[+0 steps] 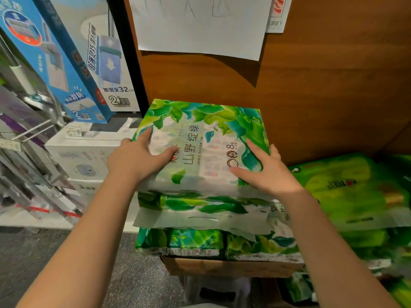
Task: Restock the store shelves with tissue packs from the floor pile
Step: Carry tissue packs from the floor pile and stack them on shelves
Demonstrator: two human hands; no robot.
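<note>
Pressing down with straight, spread fingers, the left hand (138, 157) and right hand (270, 172) lay flat on the top tissue pack (200, 138) (green leaf print), one at each side, neither grip curled round anything. That pack sat atop a stack of tissue packs (200, 230) on a cardboard box (222, 266), against a brown wooden panel (311, 85).

2 hands (138, 158), 3 stacked leaf-print tissue packs (202, 138), 2 blue boxes (66, 63)

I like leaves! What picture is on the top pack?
Green and teal leaves on white, on the top pack; head view.
</note>
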